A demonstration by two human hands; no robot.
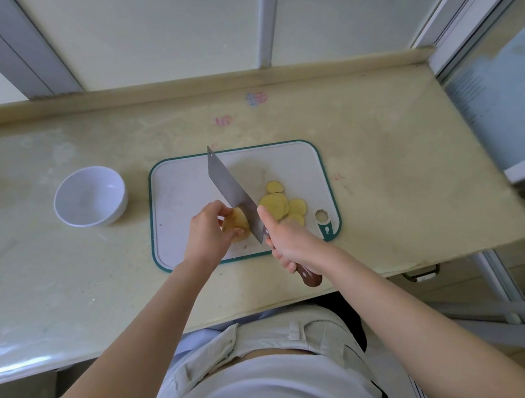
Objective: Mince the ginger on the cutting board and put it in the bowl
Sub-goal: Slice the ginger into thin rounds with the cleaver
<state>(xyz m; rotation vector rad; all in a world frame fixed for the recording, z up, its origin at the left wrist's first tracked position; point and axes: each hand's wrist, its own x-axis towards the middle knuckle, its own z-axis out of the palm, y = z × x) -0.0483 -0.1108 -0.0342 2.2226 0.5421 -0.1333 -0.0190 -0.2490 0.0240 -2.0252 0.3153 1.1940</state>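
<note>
No legible text; blurred pink and blue marks (256,99) on countertop (395,143)

Left hand (208,230) holds ginger (235,228); right hand (288,244) grips cleaver (232,191).

Soft, even daylight fills my view, and I can't tell its source. Shadows are faint: a dim one lies on the white, green-rimmed plastic cutting board (181,195) beyond the steel cleaver blade (229,187). A white sheen glares along the near-left edge of the cream stone countertop (42,286). The wide lens bows straight lines near the borders, and the right side looks smeared.
</note>
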